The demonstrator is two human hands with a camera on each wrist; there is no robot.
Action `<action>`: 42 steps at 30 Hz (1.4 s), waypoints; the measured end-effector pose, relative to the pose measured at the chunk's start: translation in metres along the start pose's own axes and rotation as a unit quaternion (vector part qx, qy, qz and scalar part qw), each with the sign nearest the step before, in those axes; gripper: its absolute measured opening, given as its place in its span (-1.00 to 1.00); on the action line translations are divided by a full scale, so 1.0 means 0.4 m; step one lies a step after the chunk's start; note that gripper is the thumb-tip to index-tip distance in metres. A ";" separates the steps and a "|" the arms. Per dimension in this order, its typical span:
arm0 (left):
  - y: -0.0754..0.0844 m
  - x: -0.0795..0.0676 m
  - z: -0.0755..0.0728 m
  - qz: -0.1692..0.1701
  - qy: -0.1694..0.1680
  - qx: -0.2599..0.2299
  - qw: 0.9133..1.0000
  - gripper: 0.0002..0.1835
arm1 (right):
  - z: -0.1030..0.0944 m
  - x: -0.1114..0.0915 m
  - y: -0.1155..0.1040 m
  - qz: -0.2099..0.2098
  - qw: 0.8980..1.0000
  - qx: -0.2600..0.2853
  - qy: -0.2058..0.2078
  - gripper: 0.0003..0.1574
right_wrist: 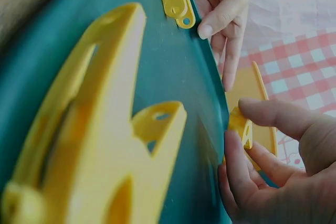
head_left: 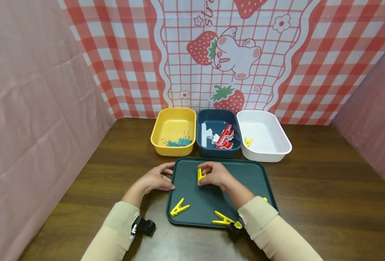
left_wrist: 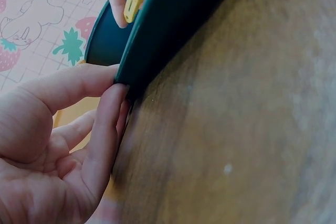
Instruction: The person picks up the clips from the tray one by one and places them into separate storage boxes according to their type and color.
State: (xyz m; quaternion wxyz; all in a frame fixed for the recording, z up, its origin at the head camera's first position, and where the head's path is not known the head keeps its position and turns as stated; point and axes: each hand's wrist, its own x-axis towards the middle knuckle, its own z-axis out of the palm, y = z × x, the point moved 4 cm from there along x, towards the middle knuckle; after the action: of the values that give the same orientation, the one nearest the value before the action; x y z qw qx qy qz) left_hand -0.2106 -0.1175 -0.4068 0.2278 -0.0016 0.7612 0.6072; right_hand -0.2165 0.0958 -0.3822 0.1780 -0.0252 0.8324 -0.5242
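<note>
- Evidently, the right hand [head_left: 214,175] pinches a small yellow plastic clothes-peg-like clip [head_left: 200,175] between thumb and fingertips, a hold that probably suits so slim a piece. The clip is above the far half of the dark green rectangular tray [head_left: 192,199]; whether it touches the surface, I cannot tell.
- The left hand [head_left: 158,178] has its thumb and fingers spread apart, their tips against the tray's left rim, perhaps to steady it.
- Two more yellow clips [head_left: 179,208] lie apart near the tray's close edge, and a yellow scrap [head_left: 265,199] shows beside the right sleeve [head_left: 260,212], mostly hidden. Their uneven angles suggest loose scattering rather than arranging.
- Beyond the tray, three rounded rectangular bins stand in a row, seemingly within easy reach and divided by kind. The yellow bin [head_left: 174,123] holds teal binder clips [head_left: 184,141]; the navy-blue bin [head_left: 216,116] holds white clips [head_left: 204,134] and red patterned clips [head_left: 224,137]; the white bin [head_left: 267,134] holds one yellow clip, matching the pinched one.
</note>
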 end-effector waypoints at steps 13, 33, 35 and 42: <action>0.000 -0.002 0.001 0.005 -0.012 -0.002 1.000 -0.06 | -0.032 -0.014 -0.006 0.010 0.995 0.091 -0.026 -0.25; -0.003 0.002 -0.006 -0.003 -0.005 0.007 1.000 -0.07 | -0.119 -0.025 -0.014 -0.002 0.996 0.087 0.017 -0.22; -0.004 0.003 -0.006 -0.005 -0.005 0.008 1.000 -0.07 | -0.125 -0.027 -0.012 0.000 0.996 0.083 0.024 -0.22; -0.002 0.002 -0.004 -0.006 -0.003 0.007 1.000 -0.08 | -0.149 -0.034 0.004 0.004 0.994 0.094 0.047 -0.19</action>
State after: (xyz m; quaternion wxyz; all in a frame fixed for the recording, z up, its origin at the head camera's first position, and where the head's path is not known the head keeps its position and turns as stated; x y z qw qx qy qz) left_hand -0.2115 -0.1190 -0.4077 0.2336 -0.0028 0.7649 0.6003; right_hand -0.2229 0.1511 -0.3568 0.1425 0.0192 0.7868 -0.6002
